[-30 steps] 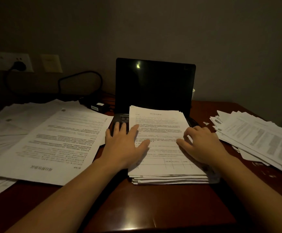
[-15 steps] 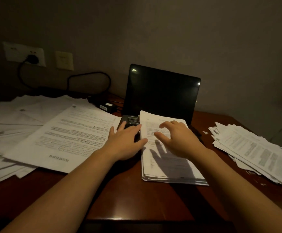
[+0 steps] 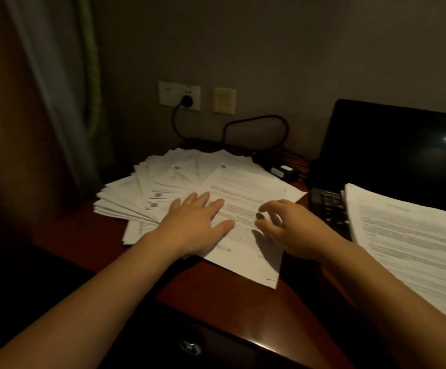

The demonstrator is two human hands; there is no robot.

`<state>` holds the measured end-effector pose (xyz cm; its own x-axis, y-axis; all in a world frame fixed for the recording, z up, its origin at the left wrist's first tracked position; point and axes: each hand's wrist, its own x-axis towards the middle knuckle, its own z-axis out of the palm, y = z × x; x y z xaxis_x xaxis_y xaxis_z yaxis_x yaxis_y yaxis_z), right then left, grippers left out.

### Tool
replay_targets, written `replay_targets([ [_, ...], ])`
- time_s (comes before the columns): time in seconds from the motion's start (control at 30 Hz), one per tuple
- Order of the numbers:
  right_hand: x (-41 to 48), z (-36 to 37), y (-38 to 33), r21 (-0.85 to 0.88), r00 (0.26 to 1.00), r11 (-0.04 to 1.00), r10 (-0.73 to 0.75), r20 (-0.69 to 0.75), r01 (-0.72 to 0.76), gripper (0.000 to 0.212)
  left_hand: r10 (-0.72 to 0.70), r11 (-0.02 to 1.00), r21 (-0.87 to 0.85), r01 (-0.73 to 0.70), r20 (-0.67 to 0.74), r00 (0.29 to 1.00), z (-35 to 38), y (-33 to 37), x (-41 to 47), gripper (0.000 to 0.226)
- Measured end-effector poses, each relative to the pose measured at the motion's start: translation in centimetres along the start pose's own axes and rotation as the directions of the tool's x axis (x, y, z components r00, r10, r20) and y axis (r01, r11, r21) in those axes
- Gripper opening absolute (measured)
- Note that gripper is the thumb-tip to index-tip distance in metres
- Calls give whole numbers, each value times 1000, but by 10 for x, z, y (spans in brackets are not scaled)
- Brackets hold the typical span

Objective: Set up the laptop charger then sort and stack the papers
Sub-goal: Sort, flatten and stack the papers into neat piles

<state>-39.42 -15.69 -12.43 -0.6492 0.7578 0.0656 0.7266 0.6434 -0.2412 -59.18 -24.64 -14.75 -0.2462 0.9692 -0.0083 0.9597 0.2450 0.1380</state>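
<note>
Laptop (image 3: 392, 145) + stacked papers (image 3: 408, 235) cut off at rt edge.

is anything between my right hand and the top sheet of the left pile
Nothing visible. The right hand hangs just over the top sheet, fingers curled, bare paper beneath. The left hand lies flat on the same sheet, off to its side.

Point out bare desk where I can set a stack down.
Bare desk shows along the front edge, between the fanned papers and the stack on the laptop. Crowded: charger at the back; left hand and right hand over the papers.
</note>
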Motion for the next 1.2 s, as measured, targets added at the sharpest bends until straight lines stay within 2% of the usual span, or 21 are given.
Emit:
replay_targets([
  [0.1,13,13,-5,58,999,998,-21,26,20,44,-37,996,84,39,-23,999,-6,1,-7,73],
  [0.2,10,19,0,168,998,986,17,-63,-6,52,-8,996,93,14,-60,998,-10,-1,-6,71],
  [0.27,4,19,4,248,994,968,71,-87,-48,54,33,999,-25,-34,-60,998,-12,-7,-1,64],
  [0.33,0,17,4,303,993,951,92,-76,-64,56,43,971,-232,-54,-52,998,-16,-12,9,55],
  [0.4,-3,15,-1,274,997,960,69,-42,-55,57,36,925,-377,-44,-28,999,-19,-13,18,48],
  [0.43,-4,14,-4,208,998,976,63,-6,-61,56,42,918,-394,-46,-19,999,-19,-12,22,47],
  [0.53,-8,12,-15,-39,993,994,101,54,-99,49,25,948,-314,-42,-56,998,-15,-13,32,55],
  [0.63,-10,9,-21,-109,995,989,101,-17,-102,50,-31,966,-260,16,-54,998,-18,-18,37,63],
  [0.7,-10,7,-23,-89,995,991,94,-33,-97,52,-25,992,-128,24,-6,1000,-18,-19,37,66],
  [0.77,-10,2,-27,-1,995,995,97,12,-97,51,-21,999,-36,22,37,999,-17,-17,34,69],
  [0.83,-14,-2,-39,50,990,996,63,124,-70,47,-29,999,-33,32,84,996,-13,-16,33,70],
  [0.93,-19,-4,-59,35,966,999,-36,255,28,43,-61,997,-40,65,89,994,-15,-19,37,66],
  [1.0,-13,-11,-65,118,953,993,-27,301,-10,48,-83,996,-30,85,64,995,-17,-21,42,63],
  [1.07,8,-22,-62,126,956,991,-5,292,-33,52,-86,995,-41,89,61,994,-16,-22,47,63],
  [1.2,81,-31,-27,135,994,990,37,106,-51,32,-43,999,-27,45,78,996,-10,-29,53,66],
])
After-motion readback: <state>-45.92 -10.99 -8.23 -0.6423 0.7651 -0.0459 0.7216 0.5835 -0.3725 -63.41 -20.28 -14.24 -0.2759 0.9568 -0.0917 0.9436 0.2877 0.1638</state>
